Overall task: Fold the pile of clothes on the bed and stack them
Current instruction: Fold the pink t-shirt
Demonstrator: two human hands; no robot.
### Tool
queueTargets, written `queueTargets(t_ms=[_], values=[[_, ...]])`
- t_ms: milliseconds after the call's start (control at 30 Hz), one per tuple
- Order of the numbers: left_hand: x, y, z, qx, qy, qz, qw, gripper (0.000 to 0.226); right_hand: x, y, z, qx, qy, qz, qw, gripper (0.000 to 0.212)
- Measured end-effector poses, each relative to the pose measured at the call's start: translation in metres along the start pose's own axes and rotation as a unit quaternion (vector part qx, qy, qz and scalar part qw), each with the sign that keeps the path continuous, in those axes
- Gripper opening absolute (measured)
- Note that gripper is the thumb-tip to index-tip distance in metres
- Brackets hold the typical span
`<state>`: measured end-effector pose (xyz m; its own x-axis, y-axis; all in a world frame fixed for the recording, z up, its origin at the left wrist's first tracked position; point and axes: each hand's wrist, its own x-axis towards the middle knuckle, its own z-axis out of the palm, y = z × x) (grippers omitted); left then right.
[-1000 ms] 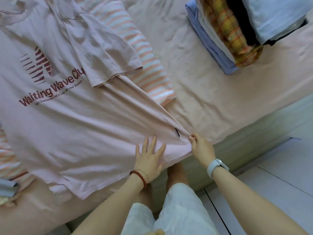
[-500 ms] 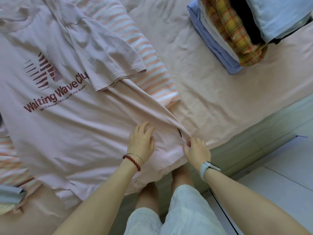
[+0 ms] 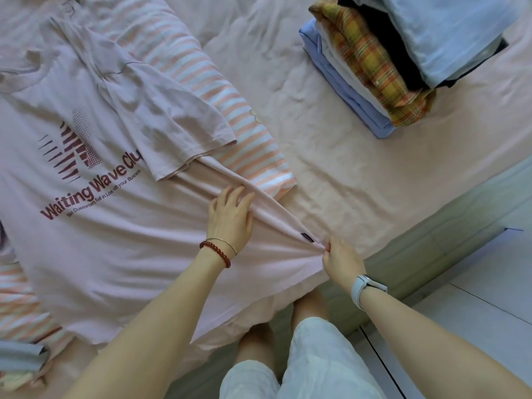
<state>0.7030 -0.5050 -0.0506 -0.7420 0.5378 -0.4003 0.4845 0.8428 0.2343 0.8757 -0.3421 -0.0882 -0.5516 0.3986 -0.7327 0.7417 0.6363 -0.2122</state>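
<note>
The pink T-shirt [image 3: 121, 240] lies spread face up on the bed [image 3: 331, 156], print showing, its hem reaching the bed edge nearest me. One sleeve is folded in over the chest, beside the print.

Step in hand, by my judgement: flattening and tensioning the shirt's lower side seam ahead of a lengthwise fold. To do it well I would keep the hem corner taut, sweep the flat palm outward along the seam to clear the ridge of wrinkles, and only then carry the side panel over the print in line with the folded sleeve.

Left hand [image 3: 230, 217]: it rests on the shirt just below the sleeve, fingers [image 3: 239, 197] nearly straight and slightly spread, pressing the cloth down and holding nothing.

Right hand [image 3: 341, 260]: at the shirt's hem corner by the bed edge, its fingers curl in and pinch the gathered cloth, which fans out in tension lines from the pinch.

Beneath the shirt lies a striped garment [image 3: 253, 145]. Well apart from the shirt, toward the far corner of the bed, stands the stack of folded clothes [image 3: 374, 67].
</note>
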Motion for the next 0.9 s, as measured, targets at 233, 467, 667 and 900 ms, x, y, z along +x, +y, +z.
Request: queueTargets(t_ms=[233,467,667,900], values=[[0.020,-0.020,-0.046,-0.121,0.188,-0.111,0.968,0.029,0.031,-0.058,-0.054,0.042,0.129,-0.116,0.984,0.022],[0.065,-0.086,-0.085,-0.342,0.190,-0.360,0.847,0.043,0.089,-0.194,-0.105,0.191,0.104,-0.227,0.949,0.026],[0.101,-0.116,-0.108,-0.421,0.174,-0.435,0.777,0.027,0.120,-0.258,-0.114,0.210,0.027,-0.220,0.952,0.022],[0.170,-0.088,-0.185,-0.536,0.231,-0.218,0.782,0.025,0.166,-0.264,-0.217,0.517,0.012,-0.063,0.853,0.017]])
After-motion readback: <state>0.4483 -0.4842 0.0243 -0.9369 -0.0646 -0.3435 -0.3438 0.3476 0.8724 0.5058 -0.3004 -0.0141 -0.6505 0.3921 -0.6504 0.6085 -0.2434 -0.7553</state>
